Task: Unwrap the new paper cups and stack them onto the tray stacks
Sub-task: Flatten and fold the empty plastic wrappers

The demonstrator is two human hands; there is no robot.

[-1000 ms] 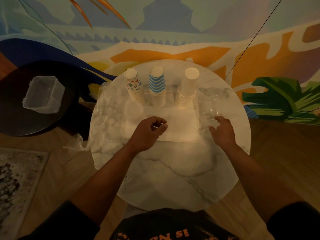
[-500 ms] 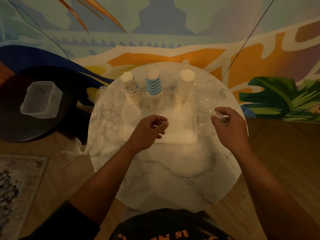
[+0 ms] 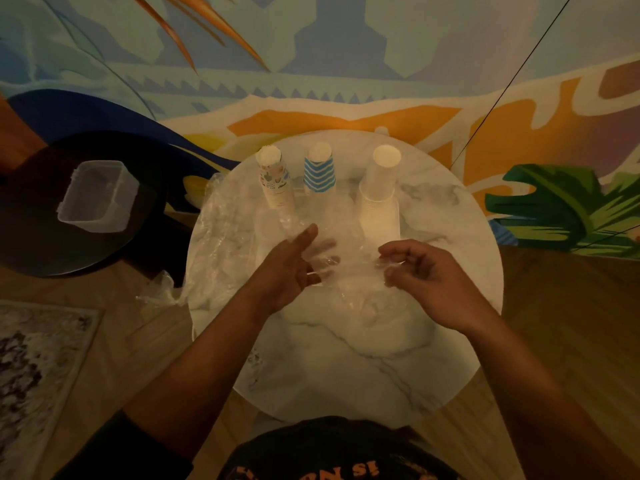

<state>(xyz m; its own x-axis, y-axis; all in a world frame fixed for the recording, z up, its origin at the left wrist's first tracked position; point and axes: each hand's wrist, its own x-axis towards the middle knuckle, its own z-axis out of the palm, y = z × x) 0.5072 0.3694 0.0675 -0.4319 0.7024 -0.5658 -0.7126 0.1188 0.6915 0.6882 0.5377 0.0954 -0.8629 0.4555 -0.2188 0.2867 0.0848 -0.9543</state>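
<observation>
Three upside-down cup stacks stand at the back of a white tray (image 3: 384, 233) on the round marble table: a patterned stack (image 3: 275, 181), a blue zigzag stack (image 3: 319, 174) and a plain white stack (image 3: 378, 185). A lower clear stack (image 3: 268, 226) sits on the tray's left. My right hand (image 3: 429, 278) pinches a clear plastic wrapper (image 3: 349, 258) and holds it over the tray. My left hand (image 3: 294, 268) is beside it with fingers straight, touching the wrapper's left side.
Crumpled clear plastic (image 3: 214, 251) lies along the table's left edge and hangs over it. A clear plastic box (image 3: 97, 195) sits on a black round table (image 3: 41, 244) to the left. A painted wall rises behind; a rug (image 3: 31, 375) lies at lower left.
My right hand picked up the clear wrapper from the table's right side and carried it left over the tray. My left hand opened and reached up to meet it.
</observation>
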